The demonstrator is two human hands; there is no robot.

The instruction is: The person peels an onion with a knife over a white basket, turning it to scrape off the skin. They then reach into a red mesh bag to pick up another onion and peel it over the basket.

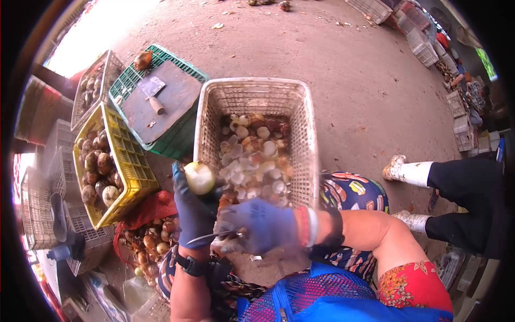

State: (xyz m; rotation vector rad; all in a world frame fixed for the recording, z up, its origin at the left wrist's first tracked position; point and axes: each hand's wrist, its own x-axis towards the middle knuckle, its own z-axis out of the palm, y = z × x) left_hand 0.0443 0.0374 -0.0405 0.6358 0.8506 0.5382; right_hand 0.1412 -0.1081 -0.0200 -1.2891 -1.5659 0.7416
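Observation:
In my gloved left hand [194, 209] is a pale, partly peeled onion [199, 178], held over the near left corner of a white plastic crate [256, 85]. My right hand [263, 225], also gloved and blurred by motion, is closed round a knife whose thin blade [203, 238] points left across my left wrist. The knife's handle is hidden in the fist. Inside the white crate lie pale onion trimmings [257, 166] and brown skins. Below my left hand, a red mesh bag [153, 212] spills brown onions [153, 244].
A yellow crate [140, 185] of brown onions stands at left. Behind it, a board [170, 88] with a cleaver [155, 104] rests on a green crate [185, 64]. At right are another person's legs in white boots [416, 174]. More crates [421, 45] line the far right.

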